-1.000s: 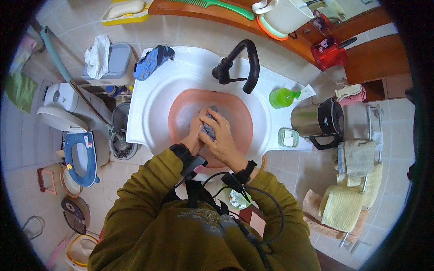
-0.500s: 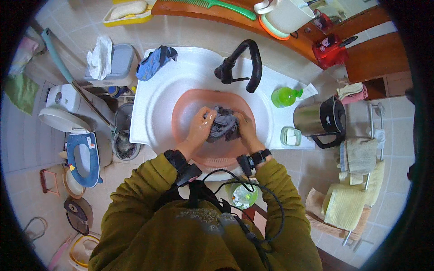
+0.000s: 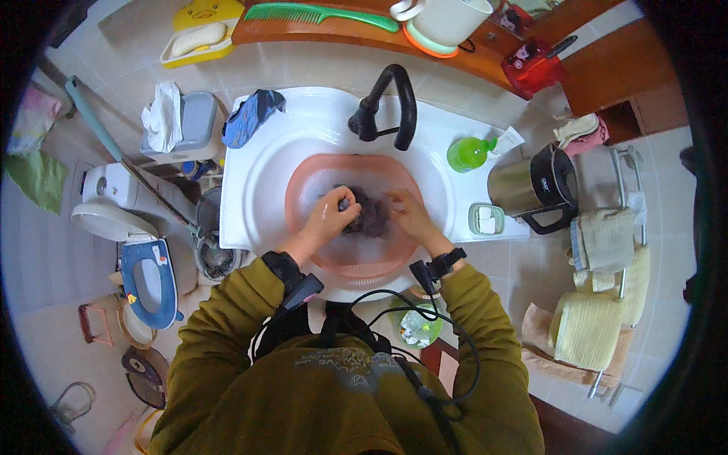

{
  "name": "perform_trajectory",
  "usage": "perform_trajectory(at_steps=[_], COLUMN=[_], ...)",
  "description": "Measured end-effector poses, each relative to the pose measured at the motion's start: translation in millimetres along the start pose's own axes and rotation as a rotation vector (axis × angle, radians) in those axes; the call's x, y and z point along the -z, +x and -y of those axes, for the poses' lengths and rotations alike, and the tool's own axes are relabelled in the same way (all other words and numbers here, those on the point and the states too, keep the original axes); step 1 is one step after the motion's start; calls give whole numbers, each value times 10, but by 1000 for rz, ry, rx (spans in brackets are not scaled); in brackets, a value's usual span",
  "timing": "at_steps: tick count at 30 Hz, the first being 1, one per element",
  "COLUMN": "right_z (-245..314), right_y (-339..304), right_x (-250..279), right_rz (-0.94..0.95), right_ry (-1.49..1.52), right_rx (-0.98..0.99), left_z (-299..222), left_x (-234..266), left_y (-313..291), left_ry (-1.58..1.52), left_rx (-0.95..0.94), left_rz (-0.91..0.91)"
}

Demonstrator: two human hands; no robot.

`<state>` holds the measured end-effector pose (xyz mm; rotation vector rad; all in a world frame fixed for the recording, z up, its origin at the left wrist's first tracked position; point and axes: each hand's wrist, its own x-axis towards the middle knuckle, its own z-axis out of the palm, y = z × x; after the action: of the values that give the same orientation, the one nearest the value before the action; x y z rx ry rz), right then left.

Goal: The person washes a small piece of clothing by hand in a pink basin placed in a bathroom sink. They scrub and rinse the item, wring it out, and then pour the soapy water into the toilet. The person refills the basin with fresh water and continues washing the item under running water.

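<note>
A dark grey cloth (image 3: 371, 220) lies mostly under cloudy water in a pink plastic basin (image 3: 356, 265). The basin stands inside the white sink (image 3: 258, 189). My left hand (image 3: 326, 218) is closed, a bit of the cloth pinched between thumb and fingers at its left side. On the cloth's right, my right hand (image 3: 415, 220) hangs over the water with its fingers loosely bent and apart, seemingly holding nothing. Watch-like black straps with small devices sit on both wrists.
A black faucet (image 3: 387, 110) arches behind the basin. On the sink's right stand a green pump bottle (image 3: 469, 154), a soap dish (image 3: 486, 219) and a steel kettle (image 3: 531, 188). A blue cloth (image 3: 254, 117) rests on the back left corner. Above runs a wooden shelf (image 3: 318, 32).
The grey cloth, bunched up between both hands before, has sunk and spread in the water. My right hand has let go of it; my left keeps a pinch. The view has shifted slightly.
</note>
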<state>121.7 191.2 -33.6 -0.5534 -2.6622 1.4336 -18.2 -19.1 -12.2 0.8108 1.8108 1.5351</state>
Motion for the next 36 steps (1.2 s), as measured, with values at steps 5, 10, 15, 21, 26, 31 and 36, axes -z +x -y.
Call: perform_trajectory(at_steps=[5, 10, 15, 21, 26, 31, 36], right_z=[295, -52, -170, 358, 409, 365, 663], right_y=[166, 290, 267, 410, 394, 277, 282], right_x=[-206, -237, -440, -537, -529, -352, 84], right_rz=[170, 426, 409, 687, 620, 196, -112], right_ry=[133, -193, -527, 160, 377, 340, -83], right_rx=[208, 80, 170, 90, 71, 71, 208], left_z=[-453, -525, -237, -715, -1491, -1816, -1935], left_x=[-86, 91, 249, 251, 153, 257, 368], left_y=[0, -91, -185, 25, 2, -81, -168], left_ry=[-56, 59, 67, -77, 16, -27, -146], left_rx=[-24, 108, 119, 7, -58, -133, -220], left_rz=[162, 290, 176, 127, 117, -21, -99])
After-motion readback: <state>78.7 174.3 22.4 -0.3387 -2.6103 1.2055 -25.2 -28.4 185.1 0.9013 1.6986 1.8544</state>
